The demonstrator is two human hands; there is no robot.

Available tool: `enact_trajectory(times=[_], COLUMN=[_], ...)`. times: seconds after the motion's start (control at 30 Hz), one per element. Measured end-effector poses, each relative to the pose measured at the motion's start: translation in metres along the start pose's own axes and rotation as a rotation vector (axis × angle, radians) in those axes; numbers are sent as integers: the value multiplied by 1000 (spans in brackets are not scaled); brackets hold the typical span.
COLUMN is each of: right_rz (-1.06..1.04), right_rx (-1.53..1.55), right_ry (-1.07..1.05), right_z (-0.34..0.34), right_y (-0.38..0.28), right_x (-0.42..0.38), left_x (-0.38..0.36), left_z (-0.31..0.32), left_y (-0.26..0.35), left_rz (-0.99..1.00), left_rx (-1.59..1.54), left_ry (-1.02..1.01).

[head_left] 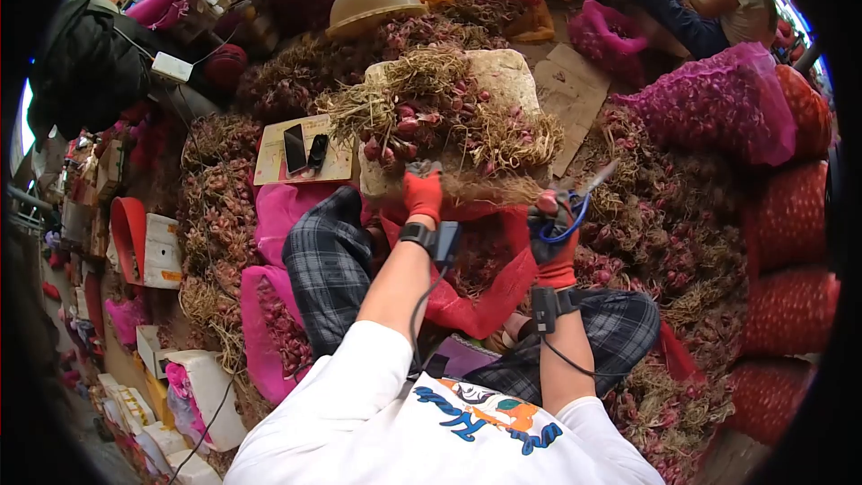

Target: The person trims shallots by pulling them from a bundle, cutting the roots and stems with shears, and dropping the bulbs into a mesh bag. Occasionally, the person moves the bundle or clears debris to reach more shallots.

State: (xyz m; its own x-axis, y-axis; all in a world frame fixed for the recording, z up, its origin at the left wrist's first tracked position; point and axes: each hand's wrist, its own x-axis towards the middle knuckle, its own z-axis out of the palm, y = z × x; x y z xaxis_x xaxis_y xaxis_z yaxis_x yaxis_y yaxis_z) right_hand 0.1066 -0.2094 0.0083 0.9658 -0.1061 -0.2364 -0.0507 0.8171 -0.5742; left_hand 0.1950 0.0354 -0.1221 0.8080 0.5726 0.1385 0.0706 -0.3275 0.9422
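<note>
My left hand (422,187), in a red and grey glove, is closed on the dry tops of shallots at the near edge of a pale block (507,76). My right hand (555,232), gloved the same way, holds blue-handled scissors (594,181), their blades pointing up and to the right. A reddish shallot (547,201) shows at the fingers of that hand. Dry stalks (489,189) stretch between the two hands. On the block lies a heap of shallots (406,121) with straw-like tops. An open red mesh bag (485,305) lies below my hands.
A board (332,166) with two dark phone-like objects lies left of the block. Shallot piles (224,216) flank both sides. A pale basin (373,4) is behind. Full mesh bags (718,99) stand at right. Another person (741,4) sits at the upper right.
</note>
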Motion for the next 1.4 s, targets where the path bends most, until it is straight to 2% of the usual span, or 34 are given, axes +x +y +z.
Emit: enact_trajectory(times=[0.1, 0.13, 0.17, 0.23, 0.27, 0.3, 0.4, 0.43, 0.47, 0.53, 0.63, 0.73, 0.77, 0.83, 0.9, 0.97, 1.0, 1.03, 1.07, 1.13, 1.17, 1.27, 1.33, 1.4], right_rz=[-25, -33, -1, 57, 92, 97, 112, 116, 98, 65, 164, 225, 233, 286, 322, 189, 123, -30, 105, 368, 352, 349, 392, 375], right_rx=[-121, -187, -121, -134, -143, -156, -292, -339, -372, -435, -550, -771, -610, -574, -624, -622, -620, -850, -731, -482, -479, -441, -359, -499], right_ry=[-69, -127, -217, -132, -80, -121, -132, -17, -21, -32, -320, -279, -188, -121, -50, -182, -248, -287, -238, -138, -147, -173, -179, -144], right_z=[-7, -3, 2, 0, -8, -23, -13, -8, -8, -14, -24, -27, -26, -35, -29, -39, -42, -48, -54, -50, -47, -33, -26, -31], right_y=[-6, -5, 2, 18, 26, 37, 33, 34, 41, 60, 72, 72, 71, 62, 55, 73, 79, 81, 80, 71, 68, 64, 67, 61], right_x=[8, 14, 12, 2, -3, 0, -16, -22, -25, -29, -39, -47, -51, -50, -50, -49, -48, -48, -46, -47, -48, -53, -59, -52], left_x=[28, 33, 35, 31, 20, 12, -12, -32, -53, -92, -135, -140, -139, -138, -136, -136, -138, -140, -142, -146, -146, -147, -153, -152], left_z=[-12, -2, 14, 22, 12, 5, -24, -39, -55, -74, -84, -88, -94, -96, -96, -97, -97, -97, -99, -104, -104, -117, -108, -102], left_y=[2, 1, 2, 21, 58, 82, 81, 87, 93, 93, 93, 86, 87, 58, 43, 43, 44, 45, 46, 45, 46, 104, 85, 76], left_rz=[-279, -281, -282, -199, -120, -37, -30, -294, -563, -728, -956, -772, -783, -379, -164, -142, -186, -231, -276, -437, -514, -940, -725, -729], left_rx=[-93, -229, -369, -261, -13, 232, 178, 0, -181, -458, -905, -982, -865, -456, -245, -230, -305, -379, -449, -545, -593, -667, -728, -873], left_ry=[-303, -335, -364, -351, -309, -266, -228, -461, -685, -737, -798, -922, -939, -915, -915, -975, -982, -987, -992, -838, -760, -977, -1120, -1094])
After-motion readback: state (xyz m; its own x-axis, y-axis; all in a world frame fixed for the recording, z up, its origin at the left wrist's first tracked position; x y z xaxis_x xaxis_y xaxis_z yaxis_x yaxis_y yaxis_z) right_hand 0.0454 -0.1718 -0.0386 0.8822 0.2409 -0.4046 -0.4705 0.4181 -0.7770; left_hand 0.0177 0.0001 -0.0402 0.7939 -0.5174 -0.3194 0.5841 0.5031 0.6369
